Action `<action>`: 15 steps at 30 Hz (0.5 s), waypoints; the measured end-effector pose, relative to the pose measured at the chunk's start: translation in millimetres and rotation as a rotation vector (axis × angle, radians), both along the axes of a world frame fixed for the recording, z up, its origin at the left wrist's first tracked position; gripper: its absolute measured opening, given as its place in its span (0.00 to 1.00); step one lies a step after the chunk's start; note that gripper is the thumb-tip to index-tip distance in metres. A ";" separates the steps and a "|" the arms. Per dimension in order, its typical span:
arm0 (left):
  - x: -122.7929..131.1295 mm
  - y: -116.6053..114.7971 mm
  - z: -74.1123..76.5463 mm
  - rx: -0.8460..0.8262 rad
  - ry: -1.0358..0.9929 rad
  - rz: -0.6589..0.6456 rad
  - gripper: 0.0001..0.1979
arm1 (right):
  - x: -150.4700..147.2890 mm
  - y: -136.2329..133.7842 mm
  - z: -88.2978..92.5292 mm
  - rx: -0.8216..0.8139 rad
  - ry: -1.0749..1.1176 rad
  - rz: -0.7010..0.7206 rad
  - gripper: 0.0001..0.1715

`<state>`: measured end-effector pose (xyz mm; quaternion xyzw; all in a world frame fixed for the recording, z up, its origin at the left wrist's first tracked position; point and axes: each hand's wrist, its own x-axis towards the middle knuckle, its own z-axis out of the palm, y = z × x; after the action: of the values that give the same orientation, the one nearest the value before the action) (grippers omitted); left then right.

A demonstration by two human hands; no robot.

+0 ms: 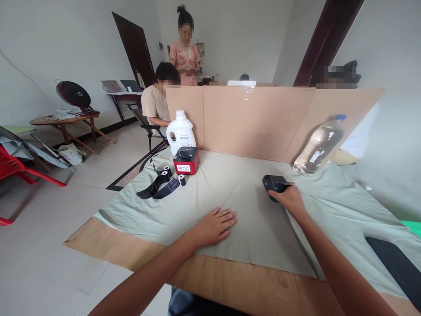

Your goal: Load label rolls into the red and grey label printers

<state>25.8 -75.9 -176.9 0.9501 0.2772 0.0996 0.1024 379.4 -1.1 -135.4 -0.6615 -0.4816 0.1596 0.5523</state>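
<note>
My left hand [215,226] lies flat on the pale green cloth [243,250], palm down with its fingers stretched out, holding nothing. Further out to the right, my right hand [291,199] grips a small black boxy device [272,181]. The thumb shows at the device's near side, and the other fingers are partly hidden. A thin dark flap or edge sticks out at the device's right, close to my fingers; I cannot make out what it is. The device is on or just above the cloth.
Left of centre stand a red and black box [186,163], a white jug [180,131] and several black rolls with unrolled strips [166,188]. A water-filled bottle [320,145] leans on a cardboard screen [250,118]. A black phone-like slab [394,267] lies right. Two people are beyond the screen.
</note>
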 end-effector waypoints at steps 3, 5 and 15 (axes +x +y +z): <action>-1.1 -3.8 -3.6 0.010 0.012 0.014 0.27 | -62.4 -8.4 -0.4 -0.141 -0.207 -0.043 0.34; -2.2 -6.0 -2.8 0.017 0.021 0.018 0.27 | -94.5 -13.1 1.5 -0.215 -0.311 -0.058 0.41; -4.4 -13.5 1.4 -0.033 0.084 0.025 0.31 | -167.5 -44.8 -1.5 -0.466 -0.527 -0.203 0.54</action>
<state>21.4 -89.4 -175.5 0.9481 0.2947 0.0564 0.1052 211.9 -45.9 -136.8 -0.8325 -0.4898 0.0336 0.2566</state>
